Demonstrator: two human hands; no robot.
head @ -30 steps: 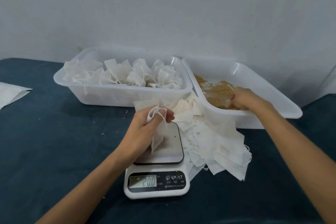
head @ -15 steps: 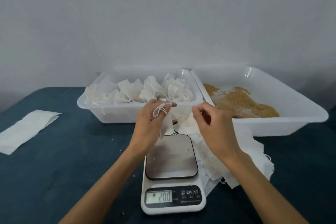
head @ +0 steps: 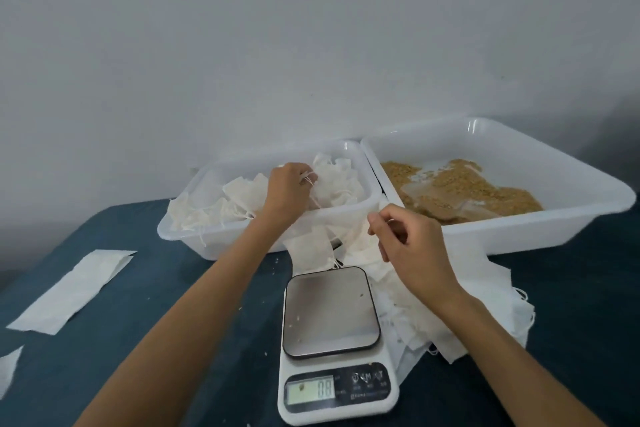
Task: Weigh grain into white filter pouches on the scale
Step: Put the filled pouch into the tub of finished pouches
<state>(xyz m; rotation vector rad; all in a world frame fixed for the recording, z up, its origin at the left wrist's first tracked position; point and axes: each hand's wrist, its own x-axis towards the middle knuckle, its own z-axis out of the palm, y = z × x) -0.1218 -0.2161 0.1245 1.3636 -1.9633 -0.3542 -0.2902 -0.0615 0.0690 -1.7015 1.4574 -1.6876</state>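
My left hand (head: 289, 189) reaches into the left clear tub (head: 221, 236) and holds the drawstring of a white filter pouch (head: 327, 189), which lies among several other tied pouches (head: 239, 198). My right hand (head: 412, 248) hovers above the pile of empty pouches (head: 412, 308), fingers loosely curled, with nothing visible in them. The white scale (head: 329, 312) stands in front; its steel plate carries only a few stray grains. The right tub (head: 540, 229) holds brown grain (head: 464, 184).
A white paper strip (head: 72, 288) lies on the dark blue table (head: 138, 340) at the left, and a scrap (head: 8, 371) lies near the left edge. The two tubs stand side by side against the grey wall. Loose grains dot the cloth by the scale.
My left hand has carried the pouch from above the scale into the left tub. My right hand came out of the grain, met the pouch, then drew apart. The scale reading dropped.
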